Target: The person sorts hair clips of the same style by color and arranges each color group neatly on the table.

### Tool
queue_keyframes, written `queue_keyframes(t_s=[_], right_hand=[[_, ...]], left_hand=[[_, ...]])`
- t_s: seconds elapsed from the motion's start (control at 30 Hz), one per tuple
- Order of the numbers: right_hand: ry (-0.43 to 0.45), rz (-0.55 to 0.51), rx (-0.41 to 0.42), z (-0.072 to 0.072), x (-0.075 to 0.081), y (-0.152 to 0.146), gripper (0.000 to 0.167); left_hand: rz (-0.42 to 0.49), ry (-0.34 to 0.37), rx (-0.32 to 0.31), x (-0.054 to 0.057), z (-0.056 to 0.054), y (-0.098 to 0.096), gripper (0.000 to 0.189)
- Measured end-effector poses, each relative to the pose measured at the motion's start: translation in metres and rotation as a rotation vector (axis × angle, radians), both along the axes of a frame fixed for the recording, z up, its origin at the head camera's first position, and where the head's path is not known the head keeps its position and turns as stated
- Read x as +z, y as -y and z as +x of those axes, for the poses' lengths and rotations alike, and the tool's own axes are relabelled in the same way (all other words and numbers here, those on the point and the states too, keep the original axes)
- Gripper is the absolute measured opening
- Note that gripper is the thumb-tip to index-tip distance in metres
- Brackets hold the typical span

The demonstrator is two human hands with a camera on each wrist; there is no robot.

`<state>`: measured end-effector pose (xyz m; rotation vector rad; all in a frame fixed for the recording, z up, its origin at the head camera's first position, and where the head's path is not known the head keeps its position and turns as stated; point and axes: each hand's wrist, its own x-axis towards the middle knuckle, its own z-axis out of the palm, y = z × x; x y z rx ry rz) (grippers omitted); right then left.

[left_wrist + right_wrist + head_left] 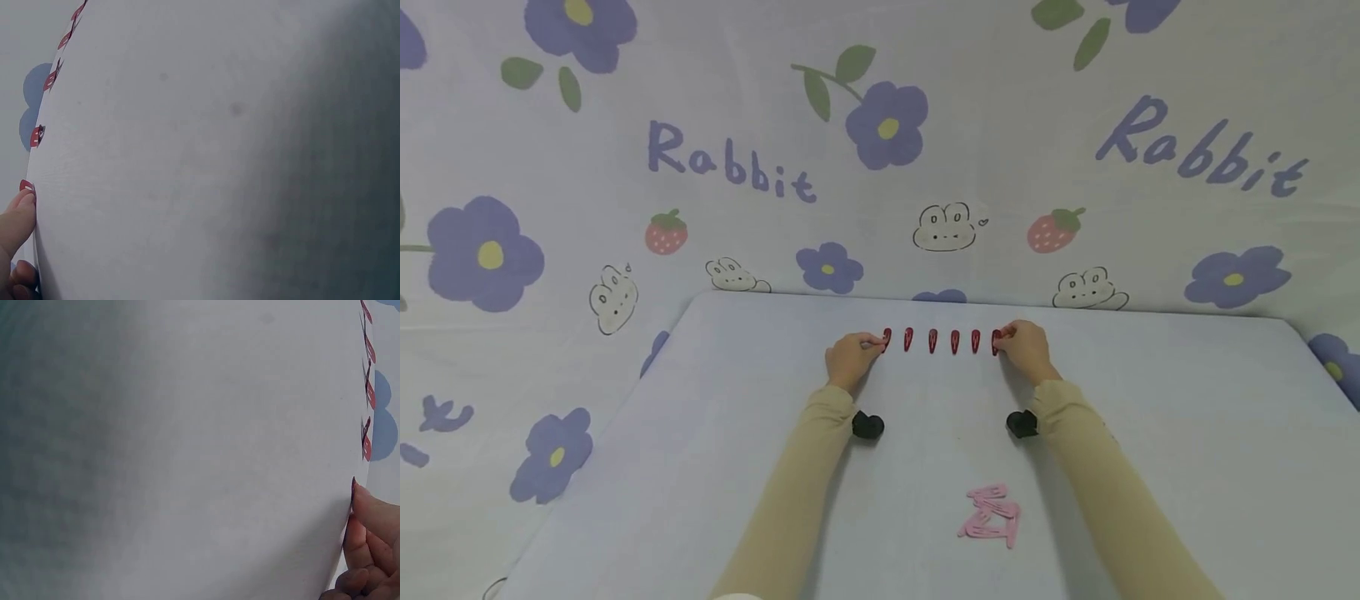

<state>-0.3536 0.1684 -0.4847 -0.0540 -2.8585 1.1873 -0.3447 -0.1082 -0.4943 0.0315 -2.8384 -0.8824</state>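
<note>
Several dark red snap hair clips (pixel 932 340) stand in a spaced row near the far edge of the white table. At the row's left end, my left hand (pixel 848 362) pinches the outermost red hair clip (pixel 26 185) between thumb and finger. My right hand (pixel 1030 350) pinches the red hair clip (pixel 354 484) at the right end, its fingertips covering part of it. The clips between the hands lie untouched, roughly parallel, narrow ends toward me. Closer to me, pink snap hair clips (pixel 992 507) lie overlapping in a loose heap between the forearms.
Black rounded pieces (pixel 868 426) sit at the inner side of both beige sleeves (pixel 797 492). Behind the far edge of the table (pixel 760 333) hangs a white cloth (pixel 985 167) printed with flowers, rabbits and strawberries.
</note>
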Motion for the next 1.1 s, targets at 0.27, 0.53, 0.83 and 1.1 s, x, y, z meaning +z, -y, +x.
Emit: queue_keyframes(t_s=[0.27, 0.53, 0.83, 1.1], right_hand=[[0.014, -0.058, -0.056, 0.004, -0.003, -0.004, 0.016], [-0.021, -0.07, -0.014, 0.003, 0.0, -0.004, 0.017], [0.025, -0.095, -0.014, 0.005, 0.011, -0.011, 0.025], [0.131, -0.221, 0.015, 0.015, 0.014, -0.018, 0.035]], left_hand=[[0.005, 0.012, -0.034, -0.004, 0.004, -0.001, 0.013], [-0.002, -0.019, -0.025, -0.005, 0.0, 0.002, 0.014], [0.025, 0.004, -0.001, 0.003, -0.005, 0.0, 0.016], [0.053, 0.031, -0.001, 0.005, 0.001, 0.0, 0.016]])
